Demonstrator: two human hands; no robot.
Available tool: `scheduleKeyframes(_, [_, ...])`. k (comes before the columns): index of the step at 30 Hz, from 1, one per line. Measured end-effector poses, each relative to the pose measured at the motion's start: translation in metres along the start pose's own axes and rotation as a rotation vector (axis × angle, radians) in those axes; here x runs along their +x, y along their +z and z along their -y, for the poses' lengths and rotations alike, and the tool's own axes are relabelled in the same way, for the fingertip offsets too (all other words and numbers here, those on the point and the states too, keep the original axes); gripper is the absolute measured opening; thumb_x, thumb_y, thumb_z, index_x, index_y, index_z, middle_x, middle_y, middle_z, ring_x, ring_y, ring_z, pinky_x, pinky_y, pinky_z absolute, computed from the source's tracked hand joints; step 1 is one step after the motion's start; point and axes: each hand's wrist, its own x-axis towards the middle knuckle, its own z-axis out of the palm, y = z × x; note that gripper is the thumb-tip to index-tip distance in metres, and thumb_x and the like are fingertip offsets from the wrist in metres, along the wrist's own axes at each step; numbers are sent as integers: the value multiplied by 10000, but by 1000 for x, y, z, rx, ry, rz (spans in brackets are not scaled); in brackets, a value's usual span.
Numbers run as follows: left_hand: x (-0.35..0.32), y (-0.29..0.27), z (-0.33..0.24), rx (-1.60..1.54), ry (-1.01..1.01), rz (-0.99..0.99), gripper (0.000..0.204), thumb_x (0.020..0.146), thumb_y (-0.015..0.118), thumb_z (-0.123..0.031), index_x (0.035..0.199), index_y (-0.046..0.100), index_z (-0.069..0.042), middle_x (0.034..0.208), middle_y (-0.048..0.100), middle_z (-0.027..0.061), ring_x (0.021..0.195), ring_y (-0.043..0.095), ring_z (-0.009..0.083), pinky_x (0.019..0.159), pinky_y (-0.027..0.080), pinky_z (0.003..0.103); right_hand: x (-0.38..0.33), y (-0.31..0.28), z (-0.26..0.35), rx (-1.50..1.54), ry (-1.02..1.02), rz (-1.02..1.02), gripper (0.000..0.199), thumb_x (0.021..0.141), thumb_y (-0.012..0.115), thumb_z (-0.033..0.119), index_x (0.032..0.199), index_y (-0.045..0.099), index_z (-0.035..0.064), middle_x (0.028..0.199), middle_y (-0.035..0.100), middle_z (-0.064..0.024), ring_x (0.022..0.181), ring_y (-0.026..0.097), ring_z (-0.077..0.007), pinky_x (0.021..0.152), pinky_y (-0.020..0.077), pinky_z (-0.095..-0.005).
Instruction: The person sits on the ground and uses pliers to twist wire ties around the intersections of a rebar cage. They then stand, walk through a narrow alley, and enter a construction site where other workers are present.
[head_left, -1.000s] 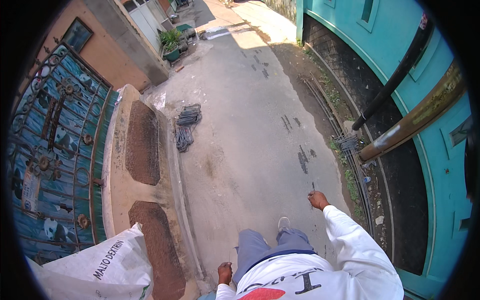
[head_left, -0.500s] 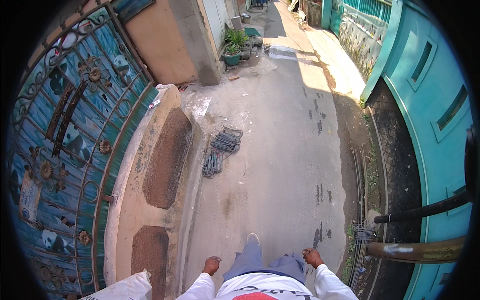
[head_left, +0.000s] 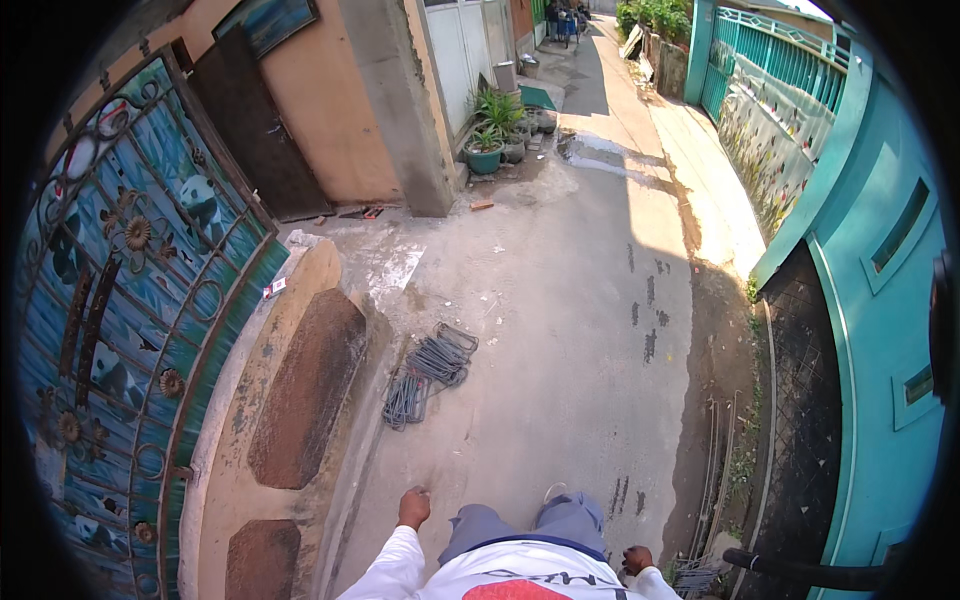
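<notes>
My left hand hangs ahead of my left hip, its fingers curled into a loose fist with nothing visible in it. On the other side, my right hand is low beside my thigh, fingers also curled, and no object shows in it. Both hands are over the paved lane and touch nothing. Ahead of my left hand, on the ground, lie two bundles of bent metal rods: a grey stack of rectangular loops and a second, looser stack just nearer to me.
A low masonry planter and a blue painted metal gate line the left. Thin rods lie along the right edge beside a turquoise wall. A dark pipe juts in at lower right. Potted plants stand ahead.
I have stepped forward; the rod bundles, planter and gate are nearer. My right foot is now in front instead of my left. My left hand has swung forward, my right hand back. The white sack has left view.
</notes>
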Motion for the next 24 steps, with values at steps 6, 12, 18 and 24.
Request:
scheduleKeyframes(6, [27,39,-15,-173,-330,109,236,864,595,-249,932,753,-87,968,700,198,937,663,366,838,518,441,154,-238,311,151,-313,-284,256,939,578,206,1110,663,36,754,658,-82,603,595,-162,511,487,-313])
scheduleKeyframes(12, [117,50,-2,113,-69,257,280,882,548,-265,945,751,-81,935,714,169,859,685,329,783,539,417,243,-310,526,321,-492,-295,298,933,573,235,1124,662,25,815,682,-112,671,635,-177,600,508,-310])
scheduleKeyframes(18, [307,13,-125,-344,-408,154,242,887,601,-255,965,739,-72,713,691,127,602,656,262,583,522,376,285,-272,556,326,-118,62,306,949,579,251,1178,615,52,831,669,-102,619,605,-192,535,498,-333])
scheduleKeyframes(24, [536,-66,-223,-378,-319,-157,222,867,662,-228,941,720,-27,719,683,152,607,653,261,590,513,388,343,-270,509,-680,-626,344,293,954,497,259,1042,681,48,933,718,-99,738,716,-232,632,580,-363])
